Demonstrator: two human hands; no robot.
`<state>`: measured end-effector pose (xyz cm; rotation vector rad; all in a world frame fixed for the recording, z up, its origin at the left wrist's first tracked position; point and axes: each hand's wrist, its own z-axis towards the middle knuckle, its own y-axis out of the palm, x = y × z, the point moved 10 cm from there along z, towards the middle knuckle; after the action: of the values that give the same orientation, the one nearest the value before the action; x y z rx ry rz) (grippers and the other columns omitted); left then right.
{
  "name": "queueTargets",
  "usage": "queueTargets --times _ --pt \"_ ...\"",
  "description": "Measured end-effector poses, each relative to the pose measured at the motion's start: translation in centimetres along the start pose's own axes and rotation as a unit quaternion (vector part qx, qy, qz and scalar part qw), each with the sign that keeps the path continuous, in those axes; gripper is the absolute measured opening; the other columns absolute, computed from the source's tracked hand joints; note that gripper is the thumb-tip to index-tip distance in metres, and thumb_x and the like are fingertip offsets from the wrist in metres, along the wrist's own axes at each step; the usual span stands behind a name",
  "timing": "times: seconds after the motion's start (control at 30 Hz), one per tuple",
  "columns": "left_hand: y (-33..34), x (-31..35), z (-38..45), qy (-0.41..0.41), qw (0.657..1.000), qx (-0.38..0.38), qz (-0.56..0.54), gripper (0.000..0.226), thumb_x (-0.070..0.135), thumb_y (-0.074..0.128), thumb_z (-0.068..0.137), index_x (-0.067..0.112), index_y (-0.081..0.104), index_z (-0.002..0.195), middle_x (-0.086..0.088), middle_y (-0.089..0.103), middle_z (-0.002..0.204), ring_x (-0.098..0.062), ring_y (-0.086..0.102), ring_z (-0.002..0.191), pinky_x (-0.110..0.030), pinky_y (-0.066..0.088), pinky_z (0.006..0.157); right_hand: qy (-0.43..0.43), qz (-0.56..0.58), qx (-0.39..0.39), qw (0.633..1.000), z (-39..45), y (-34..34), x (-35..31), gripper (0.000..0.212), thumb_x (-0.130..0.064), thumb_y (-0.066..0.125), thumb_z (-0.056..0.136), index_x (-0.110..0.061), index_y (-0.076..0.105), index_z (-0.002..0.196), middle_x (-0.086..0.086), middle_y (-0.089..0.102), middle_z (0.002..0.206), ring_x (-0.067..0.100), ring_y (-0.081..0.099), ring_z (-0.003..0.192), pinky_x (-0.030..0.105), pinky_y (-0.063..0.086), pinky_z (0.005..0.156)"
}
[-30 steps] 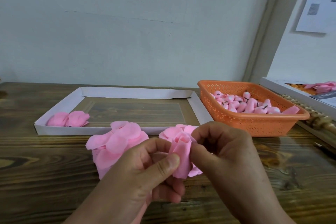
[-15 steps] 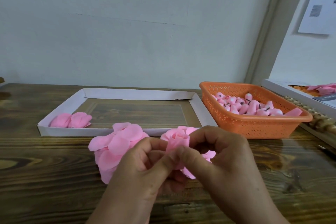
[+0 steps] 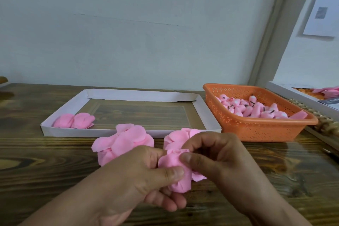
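Observation:
A pink petal-wrapped rose bud [image 3: 176, 169] is held low over the wooden table [image 3: 45, 163]. My left hand [image 3: 135, 183] grips its lower part, thumb pressed across the front. My right hand [image 3: 218, 161] pinches the bud's top from the right with thumb and curled fingers. Two heaps of loose pink petals lie just behind the hands: one pile [image 3: 122, 143] to the left, another pile [image 3: 176, 137] partly hidden by my right hand.
A shallow white cardboard tray [image 3: 143, 95] behind the petals holds two finished pink flowers [image 3: 74, 120] in its left corner. An orange perforated basket [image 3: 256, 130] at the right holds several pink buds. Another white tray [image 3: 293, 95] sits at the far right edge.
The bud has come down and toward me, and my left thumb now lies across its front. My right thumb has shifted onto the bud's upper right side.

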<state>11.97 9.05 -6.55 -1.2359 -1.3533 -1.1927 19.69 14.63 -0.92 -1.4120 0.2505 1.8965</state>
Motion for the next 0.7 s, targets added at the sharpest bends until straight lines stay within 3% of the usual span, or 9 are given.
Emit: queueTargets --times 0.07,0.2,0.33,0.47,0.53,0.6,0.7 --pt "-0.2 0.1 -0.2 0.002 0.999 -0.010 0.037 0.019 0.024 0.068 0.075 0.006 0.073 0.076 -0.008 0.070 0.073 -0.019 0.069 0.069 -0.021 0.053 0.060 -0.009 -0.008 0.006 1.000 -0.4 0.5 0.3 0.008 -0.013 0.072 0.075 -0.006 0.068 0.074 0.011 0.064 0.065 0.012 0.054 0.059 0.020 0.045 0.057" --pt "-0.6 0.6 -0.7 -0.006 0.993 -0.033 0.109 0.014 0.027 0.072 0.079 0.016 0.073 0.070 -0.006 0.070 0.072 -0.016 0.069 0.070 -0.021 0.053 0.060 0.024 0.077 0.016 0.997 -0.6 1.2 1.7 0.012 -0.017 0.073 0.071 -0.006 0.069 0.074 0.021 0.063 0.070 0.021 0.056 0.067 0.035 0.047 0.066" --pt "-2.0 1.4 -1.1 -0.015 0.988 -0.014 0.152 0.014 0.028 0.077 0.074 0.019 0.072 0.064 -0.005 0.069 0.068 -0.012 0.066 0.063 -0.019 0.048 0.052 0.015 0.064 0.033 0.997 -0.6 1.3 1.5 0.009 -0.016 0.077 0.072 -0.014 0.071 0.078 0.006 0.065 0.065 0.016 0.056 0.061 0.027 0.047 0.059" --pt "-11.0 4.2 -0.7 -0.013 0.967 0.168 0.189 0.016 0.028 0.073 0.073 0.015 0.074 0.063 -0.011 0.071 0.071 -0.015 0.060 0.059 -0.023 0.046 0.053 -0.010 -0.079 0.137 0.987 -0.7 -2.1 1.8 0.015 -0.009 0.076 0.074 -0.023 0.071 0.076 -0.001 0.068 0.076 0.010 0.061 0.067 0.018 0.050 0.059" --pt "-17.3 5.6 -0.5 -0.025 0.937 0.278 0.212 0.014 0.023 0.069 0.079 0.013 0.073 0.071 -0.010 0.072 0.075 -0.020 0.060 0.069 -0.032 0.052 0.065 -0.023 -0.148 0.203 0.968 -1.0 -4.0 2.5 0.029 0.000 0.072 0.074 -0.028 0.067 0.077 -0.004 0.066 0.072 0.008 0.060 0.071 0.010 0.046 0.060" --pt "-22.2 6.5 -0.4 -0.042 0.897 0.356 0.260 0.010 0.024 0.069 0.084 0.013 0.071 0.084 -0.010 0.069 0.085 -0.026 0.058 0.078 -0.043 0.051 0.080 -0.049 -0.195 0.252 0.947 -1.2 -4.7 2.6 0.032 0.007 0.070 0.074 -0.024 0.065 0.078 -0.005 0.065 0.076 0.009 0.059 0.076 0.008 0.044 0.061" --pt "-26.1 7.1 0.5 -0.048 0.857 0.400 0.323 0.015 0.021 0.069 0.086 0.011 0.065 0.076 -0.009 0.065 0.083 -0.026 0.056 0.074 -0.043 0.050 0.087 -0.127 -0.280 0.287 0.907 -1.8 -4.8 1.5 0.021 0.010 0.066 0.076 -0.009 0.066 0.084 0.000 0.063 0.080 0.009 0.055 0.075 0.014 0.045 0.064"
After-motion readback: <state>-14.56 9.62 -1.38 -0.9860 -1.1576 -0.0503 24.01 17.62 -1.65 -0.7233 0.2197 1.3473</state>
